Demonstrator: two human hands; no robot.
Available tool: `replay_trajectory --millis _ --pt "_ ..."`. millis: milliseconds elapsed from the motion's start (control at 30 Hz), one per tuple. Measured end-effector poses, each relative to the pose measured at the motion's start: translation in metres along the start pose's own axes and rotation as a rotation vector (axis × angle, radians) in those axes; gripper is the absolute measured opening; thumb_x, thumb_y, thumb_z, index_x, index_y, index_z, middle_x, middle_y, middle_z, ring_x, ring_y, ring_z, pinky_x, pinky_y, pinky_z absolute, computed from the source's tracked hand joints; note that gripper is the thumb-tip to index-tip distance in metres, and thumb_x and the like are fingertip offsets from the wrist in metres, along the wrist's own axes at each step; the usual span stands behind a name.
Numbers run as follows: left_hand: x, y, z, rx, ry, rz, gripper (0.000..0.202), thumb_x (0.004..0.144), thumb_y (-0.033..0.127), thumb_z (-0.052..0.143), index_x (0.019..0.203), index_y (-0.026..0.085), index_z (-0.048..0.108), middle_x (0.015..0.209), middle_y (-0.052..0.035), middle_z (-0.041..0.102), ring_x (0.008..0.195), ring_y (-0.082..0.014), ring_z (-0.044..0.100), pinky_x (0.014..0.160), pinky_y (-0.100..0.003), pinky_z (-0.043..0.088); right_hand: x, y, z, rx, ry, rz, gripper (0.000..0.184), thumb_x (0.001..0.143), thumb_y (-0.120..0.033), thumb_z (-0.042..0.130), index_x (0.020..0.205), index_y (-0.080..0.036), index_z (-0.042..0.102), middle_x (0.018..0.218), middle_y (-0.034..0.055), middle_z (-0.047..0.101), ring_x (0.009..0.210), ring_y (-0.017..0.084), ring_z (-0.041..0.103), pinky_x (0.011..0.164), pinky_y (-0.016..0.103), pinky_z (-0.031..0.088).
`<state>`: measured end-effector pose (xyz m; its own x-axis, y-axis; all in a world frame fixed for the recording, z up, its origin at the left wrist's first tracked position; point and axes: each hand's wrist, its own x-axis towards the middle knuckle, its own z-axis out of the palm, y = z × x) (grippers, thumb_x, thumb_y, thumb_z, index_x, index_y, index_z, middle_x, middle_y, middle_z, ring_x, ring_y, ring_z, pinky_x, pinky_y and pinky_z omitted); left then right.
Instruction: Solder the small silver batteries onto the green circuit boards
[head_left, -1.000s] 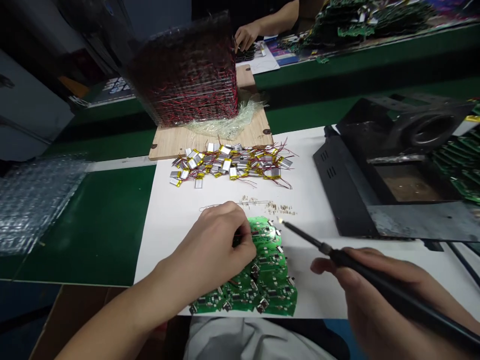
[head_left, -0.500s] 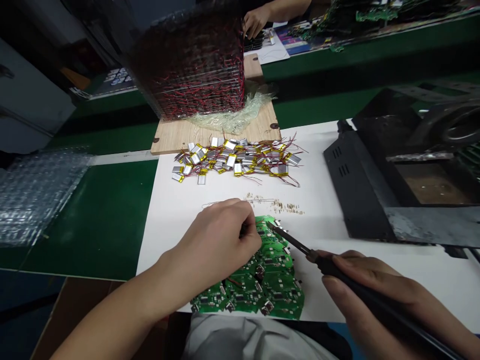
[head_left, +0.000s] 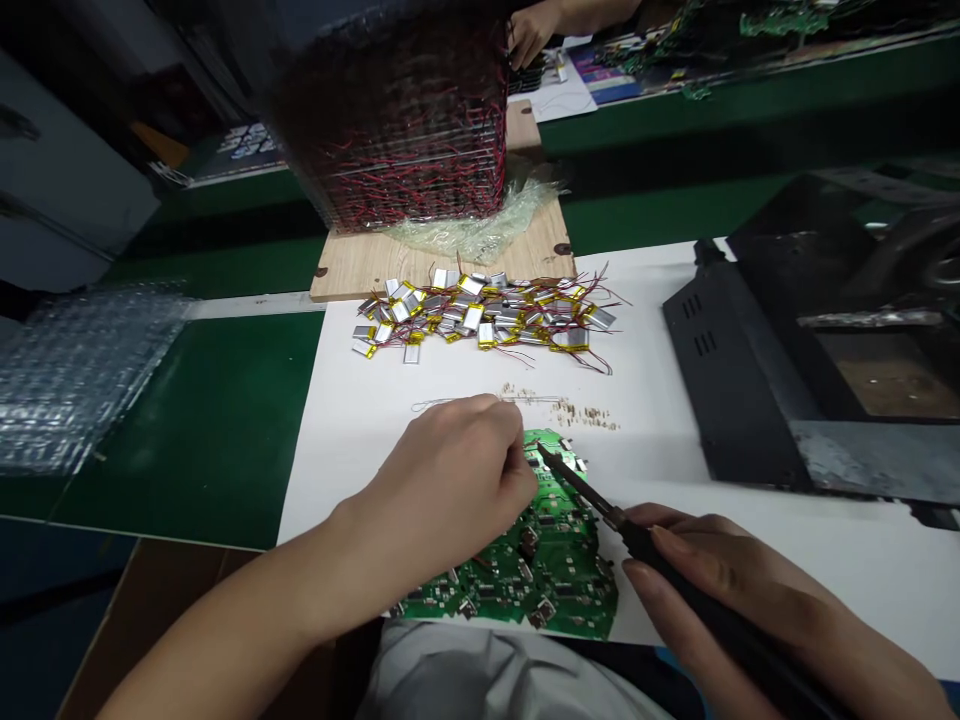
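Note:
My right hand [head_left: 750, 590] grips a black-handled soldering iron [head_left: 660, 560], its tip pointing left onto the upper part of a panel of green circuit boards [head_left: 562, 595]. Over that panel, my left hand [head_left: 457, 475] is closed with its fingertips pinched close to the iron's tip. What those fingers hold is hidden behind the hand. The boards lie flat on white paper near the table's front edge and carry small metal connectors and chips. Beyond them is a loose heap of silver battery cells [head_left: 472, 318] with yellow tape and thin red and dark wires.
A tall wrapped stack of wired parts [head_left: 420, 170] stands on a wooden board [head_left: 352, 265]. Bubble wrap [head_left: 97, 370] lies left; a dark metal housing [head_left: 750, 390] stands right. Small brown bits [head_left: 585, 414] dot the white paper [head_left: 645, 400]. A co-worker's hand [head_left: 532, 35] is at the back.
The whole view has shifted slightly, moving the scene to the right. Against the boards, the iron's tip has come a little closer to my left fingers. Both hands keep their grips.

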<state>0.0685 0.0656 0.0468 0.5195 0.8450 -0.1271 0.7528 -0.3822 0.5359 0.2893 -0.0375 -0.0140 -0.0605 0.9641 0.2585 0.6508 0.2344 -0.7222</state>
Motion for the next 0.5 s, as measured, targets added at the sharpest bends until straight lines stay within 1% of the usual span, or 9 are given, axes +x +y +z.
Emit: replay_trajectory --millis 100,133,200,267,367,433,500 --pt "0.0 0.0 0.0 0.0 0.007 0.011 0.013 0.083 0.011 0.051 0.072 0.019 0.05 0.075 0.0001 0.059 0.069 -0.0155 0.053 0.063 -0.031 0.04 0.001 0.014 -0.003 0.008 -0.115 -0.141 0.023 0.09 -0.039 0.066 0.11 -0.032 0.076 0.089 -0.0001 0.079 0.081 0.021 0.078 0.072 0.024 0.066" --pt "0.0 0.0 0.0 -0.001 0.008 0.013 0.013 0.083 0.011 0.051 0.072 0.019 0.05 0.075 0.0001 0.059 0.069 -0.0155 0.053 0.063 -0.031 0.04 -0.001 0.017 -0.004 -0.008 -0.114 -0.164 0.022 0.09 -0.038 0.067 0.109 -0.032 0.077 0.089 -0.0006 0.079 0.081 0.02 0.078 0.073 0.024 0.066" --pt "0.0 0.0 0.0 0.0 0.008 0.014 0.013 0.082 0.011 0.051 0.072 0.019 0.05 0.075 0.0001 0.058 0.069 -0.0153 0.053 0.063 -0.031 0.039 -0.005 0.019 -0.002 -0.044 -0.07 -0.174 0.021 0.088 -0.037 0.069 0.107 -0.032 0.077 0.092 -0.0005 0.079 0.082 0.021 0.078 0.078 0.025 0.066" --pt "0.0 0.0 0.0 0.0 0.005 0.016 0.013 0.082 0.011 0.051 0.072 0.019 0.05 0.075 0.0002 0.058 0.068 -0.0151 0.052 0.062 -0.031 0.039 -0.008 0.016 0.002 -0.063 -0.012 -0.134 0.021 0.086 -0.038 0.071 0.105 -0.032 0.077 0.094 -0.0006 0.079 0.081 0.022 0.078 0.077 0.027 0.067" --pt "0.0 0.0 -0.001 0.003 0.003 0.017 0.013 0.083 0.011 0.051 0.072 0.019 0.05 0.075 0.0 0.058 0.069 -0.0153 0.052 0.063 -0.031 0.039 -0.01 0.007 0.011 -0.035 0.008 -0.028 0.017 0.085 -0.041 0.071 0.1 -0.035 0.077 0.086 -0.0017 0.078 0.078 0.023 0.078 0.071 0.027 0.068" --pt "0.0 0.0 0.0 0.006 0.007 0.021 0.013 0.082 0.011 0.05 0.072 0.019 0.049 0.075 0.0001 0.058 0.069 -0.0153 0.052 0.063 -0.031 0.039 -0.011 0.002 0.014 -0.017 0.046 0.023 0.018 0.084 -0.043 0.071 0.099 -0.033 0.078 0.087 -0.0006 0.078 0.082 0.025 0.078 0.074 0.03 0.068" --pt "0.0 0.0 0.0 0.011 0.013 0.029 0.013 0.082 0.011 0.05 0.072 0.019 0.049 0.075 0.0002 0.058 0.068 -0.0151 0.052 0.062 -0.031 0.039 -0.013 -0.002 0.011 -0.004 0.124 0.062 0.021 0.082 -0.044 0.073 0.098 -0.031 0.078 0.092 0.0008 0.079 0.087 0.026 0.077 0.08 0.032 0.066"
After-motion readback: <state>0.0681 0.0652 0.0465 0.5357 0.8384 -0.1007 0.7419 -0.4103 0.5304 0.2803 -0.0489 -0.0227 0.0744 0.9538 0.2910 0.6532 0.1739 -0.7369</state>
